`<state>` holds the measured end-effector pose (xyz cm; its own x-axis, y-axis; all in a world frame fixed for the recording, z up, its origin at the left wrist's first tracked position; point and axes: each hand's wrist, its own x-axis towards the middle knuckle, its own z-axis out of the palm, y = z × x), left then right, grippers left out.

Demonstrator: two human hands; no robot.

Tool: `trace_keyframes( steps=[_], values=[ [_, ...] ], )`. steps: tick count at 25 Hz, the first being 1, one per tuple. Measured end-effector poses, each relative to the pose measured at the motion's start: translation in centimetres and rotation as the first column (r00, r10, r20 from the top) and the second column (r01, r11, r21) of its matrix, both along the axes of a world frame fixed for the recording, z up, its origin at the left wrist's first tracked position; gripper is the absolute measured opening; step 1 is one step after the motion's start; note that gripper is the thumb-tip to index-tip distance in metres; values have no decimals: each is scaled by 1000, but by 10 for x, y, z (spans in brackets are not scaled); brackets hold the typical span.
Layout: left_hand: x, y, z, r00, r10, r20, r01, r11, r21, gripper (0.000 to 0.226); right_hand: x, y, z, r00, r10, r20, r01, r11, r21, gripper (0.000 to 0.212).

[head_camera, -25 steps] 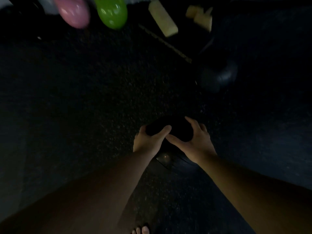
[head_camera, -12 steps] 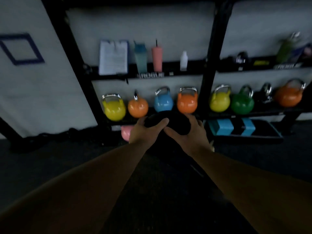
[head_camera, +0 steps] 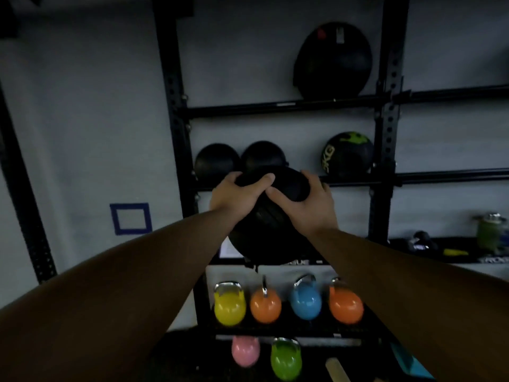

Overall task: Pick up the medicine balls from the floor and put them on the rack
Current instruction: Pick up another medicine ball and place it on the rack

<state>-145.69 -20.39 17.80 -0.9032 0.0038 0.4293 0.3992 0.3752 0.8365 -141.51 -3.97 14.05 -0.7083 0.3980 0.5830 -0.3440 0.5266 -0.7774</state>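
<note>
Both hands are clamped on a round black medicine ball (head_camera: 271,230), the left hand (head_camera: 238,195) wrapped over its upper left and the right hand (head_camera: 308,206) over its upper right, holding it up in front of the black metal rack (head_camera: 289,106). Just behind it, two plain black balls (head_camera: 217,161) sit on the middle rail, with a green-marked black ball (head_camera: 348,154) further right and a large black ball (head_camera: 333,60) on the rail above.
</note>
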Motion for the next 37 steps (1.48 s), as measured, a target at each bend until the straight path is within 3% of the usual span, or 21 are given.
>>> trace_keyframes(
  steps=[7,15,23,28,30,32,34,37],
  values=[
    [-67,7,121,983,30,-182,-21,999,47,112,-81,3,119,979,23,-200,-24,1000,1,106],
    [-212,11,235,919,158,-361,-121,985,122,107,-240,6,235,936,97,-339,-87,995,43,116],
    [-407,-38,306,864,164,-477,-92,981,171,103,-436,-43,311,898,88,-430,-56,995,87,118],
    [-546,-68,353,848,102,-520,-33,990,139,76,-581,-70,359,893,46,-447,-19,998,66,119],
    [-607,-76,358,848,71,-525,-5,992,127,76,-635,-78,367,891,40,-451,10,994,107,119],
    [-656,-86,351,849,76,-522,-3,990,140,76,-679,-91,375,858,65,-509,32,983,180,111],
    [-700,-97,352,786,90,-612,-19,992,121,64,-716,-107,395,801,89,-592,86,962,260,89],
    [-736,-114,359,664,-30,-747,-22,998,-60,63,-755,-126,429,764,69,-641,219,908,358,60]
  ],
)
